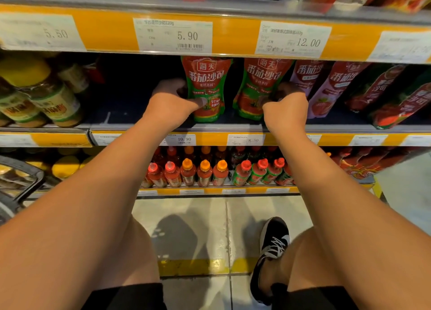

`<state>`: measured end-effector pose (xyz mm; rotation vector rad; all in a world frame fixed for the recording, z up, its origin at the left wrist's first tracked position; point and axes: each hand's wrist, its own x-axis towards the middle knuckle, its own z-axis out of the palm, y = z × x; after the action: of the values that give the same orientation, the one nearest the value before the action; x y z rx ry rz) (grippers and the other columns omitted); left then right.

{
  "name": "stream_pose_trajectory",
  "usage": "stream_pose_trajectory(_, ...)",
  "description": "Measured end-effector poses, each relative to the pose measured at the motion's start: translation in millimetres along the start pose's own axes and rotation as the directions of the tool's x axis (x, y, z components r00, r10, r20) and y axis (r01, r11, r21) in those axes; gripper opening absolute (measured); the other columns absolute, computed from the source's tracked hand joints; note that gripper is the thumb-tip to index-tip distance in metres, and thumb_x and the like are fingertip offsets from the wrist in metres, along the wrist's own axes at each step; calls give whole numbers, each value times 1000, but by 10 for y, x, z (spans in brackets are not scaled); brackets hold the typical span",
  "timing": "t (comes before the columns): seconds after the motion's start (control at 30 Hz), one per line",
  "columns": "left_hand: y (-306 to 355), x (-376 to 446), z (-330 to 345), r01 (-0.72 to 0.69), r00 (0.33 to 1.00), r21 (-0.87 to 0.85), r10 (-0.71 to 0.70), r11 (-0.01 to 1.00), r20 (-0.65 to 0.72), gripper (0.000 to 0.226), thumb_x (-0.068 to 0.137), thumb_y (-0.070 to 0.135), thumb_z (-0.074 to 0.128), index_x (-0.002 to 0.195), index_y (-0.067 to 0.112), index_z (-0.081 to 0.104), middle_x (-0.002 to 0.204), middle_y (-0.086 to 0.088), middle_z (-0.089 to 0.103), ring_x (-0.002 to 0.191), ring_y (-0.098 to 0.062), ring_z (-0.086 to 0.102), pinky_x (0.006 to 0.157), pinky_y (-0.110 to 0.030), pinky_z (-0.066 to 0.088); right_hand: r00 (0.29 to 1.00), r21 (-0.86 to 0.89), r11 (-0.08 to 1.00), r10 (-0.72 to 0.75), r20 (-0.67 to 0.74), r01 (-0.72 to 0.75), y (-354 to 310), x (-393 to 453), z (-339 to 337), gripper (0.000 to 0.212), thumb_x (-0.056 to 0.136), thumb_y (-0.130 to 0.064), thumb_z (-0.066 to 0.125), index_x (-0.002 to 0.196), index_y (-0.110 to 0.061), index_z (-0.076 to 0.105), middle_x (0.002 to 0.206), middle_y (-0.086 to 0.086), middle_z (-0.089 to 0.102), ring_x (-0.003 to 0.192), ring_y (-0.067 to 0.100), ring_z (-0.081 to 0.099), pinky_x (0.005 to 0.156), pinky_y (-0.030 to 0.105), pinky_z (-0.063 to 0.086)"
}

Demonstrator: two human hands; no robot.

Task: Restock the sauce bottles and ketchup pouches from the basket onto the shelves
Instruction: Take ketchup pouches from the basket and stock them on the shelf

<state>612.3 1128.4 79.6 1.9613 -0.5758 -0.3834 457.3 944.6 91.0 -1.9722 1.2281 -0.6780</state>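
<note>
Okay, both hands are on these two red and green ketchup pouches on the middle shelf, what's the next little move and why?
Probably let go. The left hand grips the left pouch and the right hand grips the right pouch; both pouches stand on the shelf, label forward, the right one leaning a little.

We see two red-and-green ketchup pouches (206, 88) upright side by side on the middle shelf (163, 128), capped sauce bottles (205, 173) in rows at 6 o'clock below them
</note>
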Motion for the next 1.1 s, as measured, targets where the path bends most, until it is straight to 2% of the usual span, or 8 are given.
stream_pose_trajectory(0.1, 18, -22, 38, 12, 1000, -28, -11, 1000, 10, 30, 88, 29, 82, 115, 20, 71, 99, 0, 75, 71, -19, 73, 58, -29, 58, 999, 94, 995, 38, 20, -40, -1, -20, 64, 18, 79, -7, 70, 94, 1, 67, 90, 19, 70, 67, 26, 58, 64, 40, 60)
stream_pose_trajectory(0.2, 14, -9, 91, 29, 1000, -108, -28, 994, 9, 33, 89, 21, 81, 119, 17, 70, 104, -5, 75, 75, -24, 77, 68, -40, 65, 997, 162, 984, 64, 33, -69, 54, 28, 181, 27, 71, -4, 62, 98, 2, 66, 93, 20, 71, 81, 39, 70, 57, 62, 59)
stream_pose_trajectory(0.4, -30, 77, 196, -1, 1000, -155, -1, 988, -11, 29, 89, 22, 81, 116, 21, 69, 103, -2, 75, 76, -19, 78, 74, -39, 65, 998, 154, 987, 44, 54, -52, -61, 16, 223, 43, 90, 7, 58, 131, -8, 58, 109, 9, 64, 97, 25, 62, 79, 33, 54)
stream_pose_trajectory(0.53, -36, 178, 286, -19, 999, -159, 13, 987, -40, 26, 89, 22, 81, 112, 23, 68, 104, -2, 75, 75, -15, 77, 72, -33, 65, 996, 149, 984, -90, -27, 93, -194, 54, 301, 25, 107, 3, 36, 108, -9, 58, 105, 4, 63, 88, 11, 65, 83, 23, 53)
stream_pose_trajectory(0.67, -2, 286, 383, -24, 998, -158, 14, 987, -59, 34, 89, 23, 81, 120, 19, 68, 105, 0, 73, 76, -12, 77, 69, -28, 63, 995, 179, 983, -59, 86, 43, -183, 162, 404, 43, 99, -6, 60, 141, -7, 51, 140, 7, 60, 130, 20, 56, 105, 23, 45)
stream_pose_trajectory(0.8, 56, 392, 468, -52, 998, -165, 43, 985, -56, 27, 89, 21, 80, 110, 25, 65, 94, 11, 69, 71, -6, 75, 65, -24, 61, 994, 227, 972, -80, 70, 62, -174, 224, 440, 49, 95, -1, 62, 143, -3, 51, 144, 10, 57, 135, 21, 51, 95, 5, 35)
stream_pose_trajectory(1.0, 35, 555, 549, -113, 992, -162, 101, 980, -76, 30, 90, 22, 79, 118, 19, 68, 97, 9, 71, 74, -11, 77, 68, -29, 64, 992, 69, 993, -97, 77, 92, -144, 369, 490, 56, 97, -7, 58, 151, -9, 41, 153, 7, 49, 142, 22, 43, 103, 9, 24)
stream_pose_trajectory(1.1, 14, 634, 584, -155, 986, -153, 143, 976, -82, 30, 91, 22, 78, 119, 17, 69, 104, 3, 73, 76, -11, 77, 69, -29, 64, 989, 24, 993, -119, 86, 118, -162, 441, 514, 59, 97, -10, 55, 154, -12, 37, 155, 8, 46, 143, 24, 42, 115, 22, 29)
